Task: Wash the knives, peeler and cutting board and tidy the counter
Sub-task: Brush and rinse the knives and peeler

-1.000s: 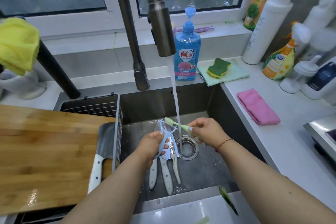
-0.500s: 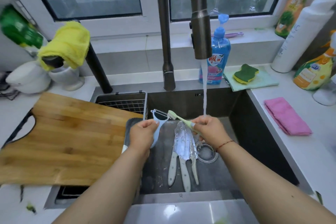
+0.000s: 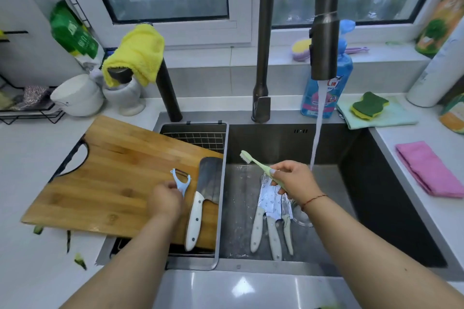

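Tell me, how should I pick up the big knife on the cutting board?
Grip the cleaver by its white handle, coming from the near side. The handle points toward the person and overhangs the cutting board, while the dark blade points away.

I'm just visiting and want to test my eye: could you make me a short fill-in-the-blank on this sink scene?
1. The left hand holds the blue ____ over the cutting board.
2. The right hand holds a pale green ____.
3. Water runs from the ____ into the sink.
4. The cloth on the counter right of the sink is ____.

Missing words: peeler; toothbrush; faucet; pink
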The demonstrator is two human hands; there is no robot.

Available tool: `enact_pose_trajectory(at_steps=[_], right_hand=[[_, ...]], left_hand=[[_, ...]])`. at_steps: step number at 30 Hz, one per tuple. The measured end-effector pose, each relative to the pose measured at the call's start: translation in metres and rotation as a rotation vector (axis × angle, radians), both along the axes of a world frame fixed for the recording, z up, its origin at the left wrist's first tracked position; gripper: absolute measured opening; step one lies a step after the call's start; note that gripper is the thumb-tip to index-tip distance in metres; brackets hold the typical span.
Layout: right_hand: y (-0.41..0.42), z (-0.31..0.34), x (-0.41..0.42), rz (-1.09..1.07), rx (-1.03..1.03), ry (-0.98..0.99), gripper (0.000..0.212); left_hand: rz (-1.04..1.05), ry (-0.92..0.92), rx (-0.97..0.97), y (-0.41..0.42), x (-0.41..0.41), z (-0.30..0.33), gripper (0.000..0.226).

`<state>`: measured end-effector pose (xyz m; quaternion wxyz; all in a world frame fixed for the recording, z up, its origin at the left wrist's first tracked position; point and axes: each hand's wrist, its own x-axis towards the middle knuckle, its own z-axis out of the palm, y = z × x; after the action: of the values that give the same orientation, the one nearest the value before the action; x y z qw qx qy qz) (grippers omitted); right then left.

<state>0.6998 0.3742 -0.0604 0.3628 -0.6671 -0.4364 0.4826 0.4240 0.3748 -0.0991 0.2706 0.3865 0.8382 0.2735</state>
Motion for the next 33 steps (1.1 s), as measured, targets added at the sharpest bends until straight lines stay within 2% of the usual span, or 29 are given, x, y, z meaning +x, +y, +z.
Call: enact_pose_trajectory(at_steps=[3, 6, 9, 12, 14, 16, 19, 25, 33], right_hand=[[-0.001, -0.001, -0.001, -0.003, -0.009, -0.019, 0.010], [-0.002, -0.002, 0.002, -0.014, -0.009, -0.008, 0.010], [-0.003, -0.002, 0.009, -0.036, -0.013, -0.004, 0.008], [-0.005, -0.007, 0.019, -0.085, -0.023, 0.040, 0.006], [-0.006, -0.010, 0.026, -0.115, -0.049, 0.058, 0.006], [-0.008, -0.011, 0.035, -0.139, -0.066, 0.059, 0.008], [-0.012, -0.014, 0.049, -0.155, -0.079, 0.066, 0.007], [-0.013, -0.028, 0.079, -0.110, -0.192, -0.050, 0.005], [-0.007, -0.051, 0.107, -0.101, -0.358, -0.069, 0.007]], left_hand=[[-0.035, 0.068, -0.038, -0.004, 0.001, -0.003, 0.014], [-0.063, 0.211, -0.041, -0.004, 0.006, 0.003, 0.019], [-0.057, 0.288, 0.118, 0.001, 0.017, 0.014, 0.024], [-0.122, 0.169, 0.342, 0.007, 0.046, 0.032, 0.017], [-0.224, 0.032, 0.382, 0.013, 0.074, 0.038, 0.012], [-0.346, -0.094, 0.307, 0.018, 0.102, 0.034, 0.008], [-0.511, -0.177, 0.100, 0.019, 0.139, 0.016, 0.013], [-0.569, -0.417, -0.231, 0.021, 0.196, -0.023, 0.023], [-0.606, -0.432, -0.355, 0.033, 0.242, -0.057, 0.027]])
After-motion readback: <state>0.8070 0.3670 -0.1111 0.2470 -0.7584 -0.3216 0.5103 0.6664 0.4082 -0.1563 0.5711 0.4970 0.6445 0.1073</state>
